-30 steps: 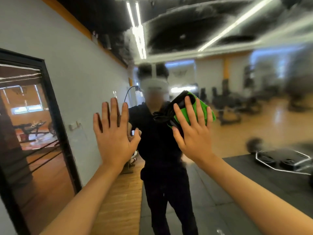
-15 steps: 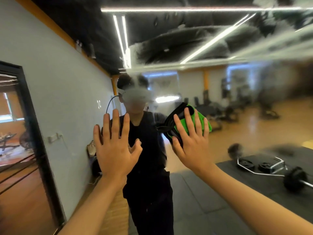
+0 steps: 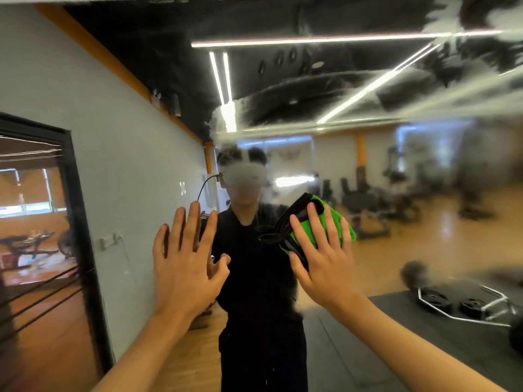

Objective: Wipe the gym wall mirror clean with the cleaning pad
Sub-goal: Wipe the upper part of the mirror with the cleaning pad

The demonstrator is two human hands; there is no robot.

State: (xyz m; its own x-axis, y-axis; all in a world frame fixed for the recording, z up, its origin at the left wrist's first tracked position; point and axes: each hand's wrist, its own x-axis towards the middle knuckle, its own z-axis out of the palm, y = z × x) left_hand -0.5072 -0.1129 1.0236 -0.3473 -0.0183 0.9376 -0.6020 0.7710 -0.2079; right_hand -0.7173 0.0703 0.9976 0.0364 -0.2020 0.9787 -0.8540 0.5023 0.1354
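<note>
Single view only: wide-angle head-worn camera, facing straight ahead, close to large smeared glass wall mirror (image 3: 368,165). Own headset reflection sits just above centre. Both raised bare hands fill lower middle: left hand (image 3: 184,261) at 7 o'clock, right hand (image 3: 325,258) at 5 o'clock. Black-framed doorway (image 3: 82,236) at 9 o'clock edge. Strong barrel distortion at frame margins.

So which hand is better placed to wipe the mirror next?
The right hand: its straight fingers already press the green pad against the mirror. The left hand is bare.
</note>
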